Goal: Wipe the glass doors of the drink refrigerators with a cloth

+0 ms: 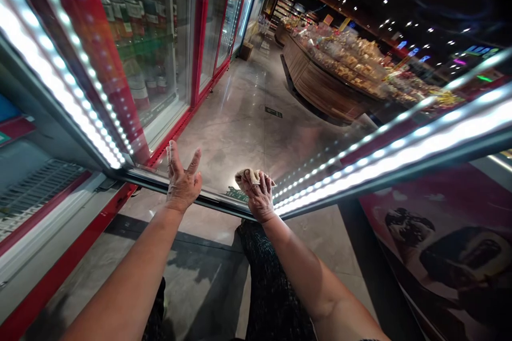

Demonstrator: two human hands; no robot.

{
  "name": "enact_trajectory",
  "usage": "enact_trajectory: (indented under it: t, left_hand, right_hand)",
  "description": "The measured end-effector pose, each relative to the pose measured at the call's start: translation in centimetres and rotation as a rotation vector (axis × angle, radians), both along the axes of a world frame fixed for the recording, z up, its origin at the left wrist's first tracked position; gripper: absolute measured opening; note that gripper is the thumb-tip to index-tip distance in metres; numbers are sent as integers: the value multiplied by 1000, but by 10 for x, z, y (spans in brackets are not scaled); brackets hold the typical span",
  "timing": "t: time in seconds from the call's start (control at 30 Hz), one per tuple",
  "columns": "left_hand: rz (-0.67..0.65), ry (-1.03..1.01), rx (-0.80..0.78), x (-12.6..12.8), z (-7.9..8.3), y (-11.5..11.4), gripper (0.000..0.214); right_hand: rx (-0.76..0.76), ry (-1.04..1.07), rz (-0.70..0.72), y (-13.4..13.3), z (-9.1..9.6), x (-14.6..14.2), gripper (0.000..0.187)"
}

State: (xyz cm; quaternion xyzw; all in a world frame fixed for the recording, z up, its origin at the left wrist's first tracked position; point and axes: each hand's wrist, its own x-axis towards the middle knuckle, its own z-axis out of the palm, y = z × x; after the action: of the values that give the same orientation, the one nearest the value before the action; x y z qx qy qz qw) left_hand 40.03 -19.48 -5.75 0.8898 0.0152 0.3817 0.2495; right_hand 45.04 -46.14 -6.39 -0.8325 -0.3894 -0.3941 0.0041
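Observation:
An open glass cooler door (pixel 280 117) with lit LED strips along its frame stands in front of me. My left hand (pixel 182 181) lies flat against the glass near the door's bottom edge, fingers spread, holding nothing. My right hand (pixel 259 196) grips a crumpled beige cloth (pixel 248 175) and presses it against the lower part of the glass, just above the bottom frame. My dark patterned trouser legs (pixel 268 287) show below the arms.
The open cooler interior with a wire shelf (pixel 36 186) is at the left, with a red lower frame (pixel 60 272). More red-framed coolers (pixel 160 37) line the aisle. A wooden display island (pixel 328 85) with packaged goods stands beyond. A printed panel (pixel 440 256) is at the right.

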Motion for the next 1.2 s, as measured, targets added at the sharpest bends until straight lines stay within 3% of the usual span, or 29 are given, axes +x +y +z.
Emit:
enact_trajectory:
  t: [0.17,0.4,0.63,0.87,1.07,1.2]
  left_hand:
    - [7,-7,-15,0,3,2,98]
    - [27,11,-13,0,1,6,94]
    - [78,74,-110,-1,-5,17,94]
    - [56,72,-130,-3,-4,20,86]
    - [60,49,-132,-3,1,25,86]
    - [64,87,-171,-2,0,26,85]
  right_hand:
    - [75,16,-62,17,24,8,65]
    - [-39,44,30,32,2,4,67]
    - [31,118,-37,42,17,9,73]
    - [-93,93,68,56,0,7,70]
    - [-58,94,31,75,28,9,71]
    - [-47,154,52,89,13,10,69]
